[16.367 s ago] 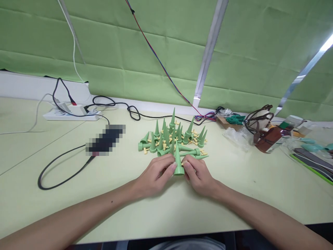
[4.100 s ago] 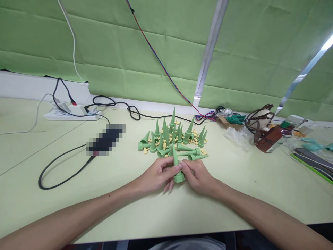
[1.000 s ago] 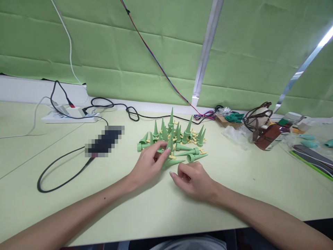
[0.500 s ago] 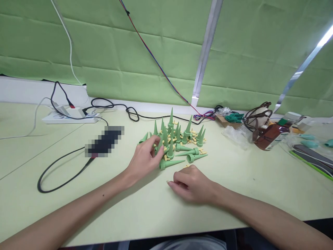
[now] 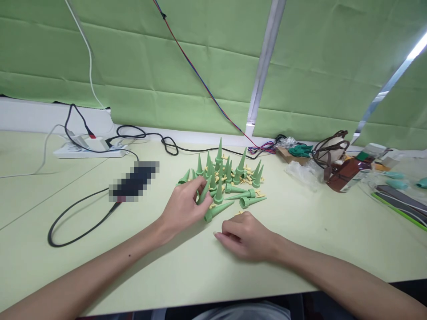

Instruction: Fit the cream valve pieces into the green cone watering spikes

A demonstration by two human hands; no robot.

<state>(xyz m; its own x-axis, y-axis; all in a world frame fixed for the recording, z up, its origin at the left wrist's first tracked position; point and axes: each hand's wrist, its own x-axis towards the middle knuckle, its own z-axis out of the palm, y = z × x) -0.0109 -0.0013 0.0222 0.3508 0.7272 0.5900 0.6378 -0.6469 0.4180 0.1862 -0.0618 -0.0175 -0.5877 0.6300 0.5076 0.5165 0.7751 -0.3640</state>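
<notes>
My left hand is at the near left side of a group of green plastic cones. Its thumb and fingers pinch one green plant watering spike, tip up and leaning right. Just below the fingertips a second green spike lies on its side. Several spikes stand upright behind, with small yellow valve pieces scattered among them. My right hand rests on the table with its fingers curled in; whatever they hold is hidden. A bit of yellow shows just behind its knuckles.
A blurred dark device with a looped black cable lies at left, before a white power strip. On the right are clear plastic bags, a tilted brown bottle and a brown-strapped item. A green curtain hangs behind the table.
The spike in my left hand has come away from its neighbours and leans more to the right. The lying spike below has turned slightly, its open end nearer me. My right hand stays put.
</notes>
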